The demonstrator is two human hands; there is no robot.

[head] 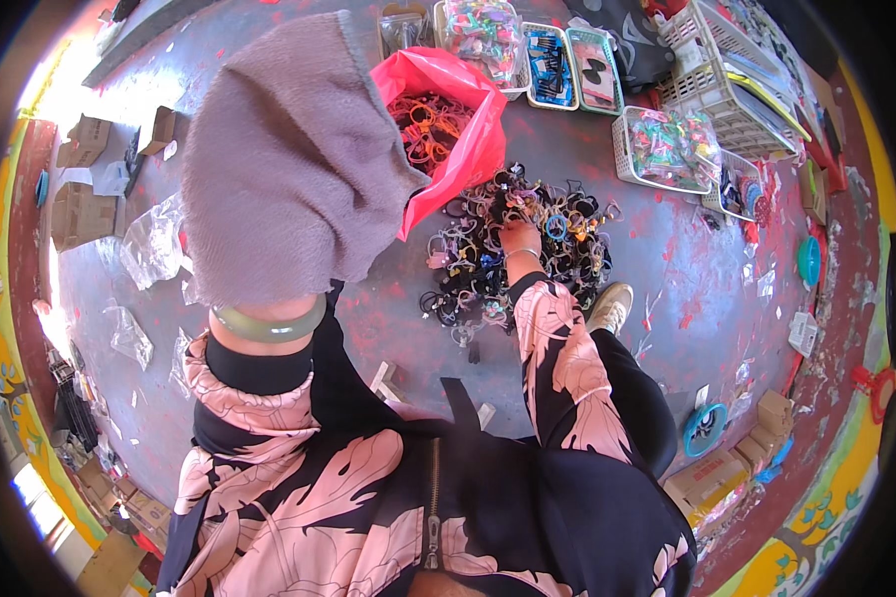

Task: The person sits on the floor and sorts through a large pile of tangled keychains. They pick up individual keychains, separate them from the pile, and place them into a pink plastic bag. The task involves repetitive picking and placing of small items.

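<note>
A mauve-grey plush cloth [291, 157] covers my left hand, raised at the left close to the camera. Only the left wrist [261, 348] shows below it, wearing a pale green bangle [272, 327]. The cloth hides the fingers, so their grip cannot be seen. My right hand [521, 237] reaches down into a pile of hair ties [470, 261] on the floor, mostly black with small coloured charms. Its fingertips are buried among the ties. Just beyond, partly behind the cloth, stands an open pink plastic bag [485, 127] filled with orange and red hair ties [427, 134].
Baskets of colourful packaged items [664, 149] stand at the upper right, beside stacked white crates [717, 97]. Cardboard boxes [82, 213] and clear plastic wrappers [153, 246] lie at left. My shoe [611, 306] is just right of the pile. A blue basin [705, 430] sits at lower right.
</note>
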